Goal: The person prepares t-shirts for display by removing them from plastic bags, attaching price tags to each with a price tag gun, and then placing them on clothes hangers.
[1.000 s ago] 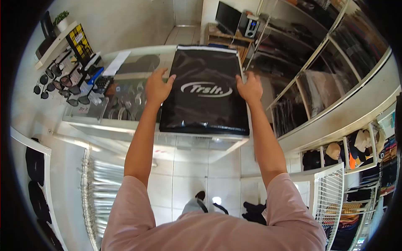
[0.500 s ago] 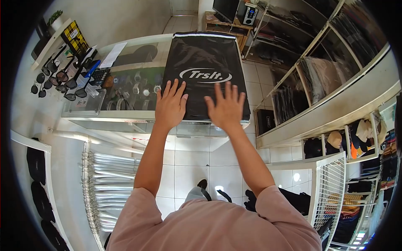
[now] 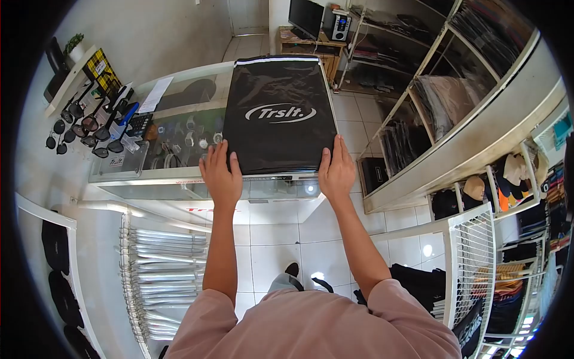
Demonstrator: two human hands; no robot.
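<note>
The bag (image 3: 278, 116), a flat black glossy pack, lies lengthwise on the glass counter (image 3: 179, 99). Its white logo (image 3: 280, 112) faces up and reads upright from the person's side. Its near edge runs close along the counter's front edge, and its far edge reaches the counter's back. The left hand (image 3: 221, 176) rests palm down at the near left corner, fingers straight and close together, partly on the bag and partly on the glass beside it. The right hand (image 3: 336, 170) mirrors it at the near right corner, with its fingertips along the bag's right edge. Both hands are fully extended and flat; neither grasps anything. This placement appears to serve two functions: flat palms spread pressure over the slippery film without creasing it, and contact at both corners holds the pack square to the counter edge. The bag covers the right part of the counter, so the watches (image 3: 179, 140) in the display below show only on the left. A paper (image 3: 156, 93) lies on the glass, well apart from the bag. A calculator (image 3: 140, 122) and rows of sunglasses (image 3: 84, 128) occupy the far left end, clear of both hands. Stocked shelves (image 3: 430, 107) stand to the right of the counter, across a strip of tiled floor.
</note>
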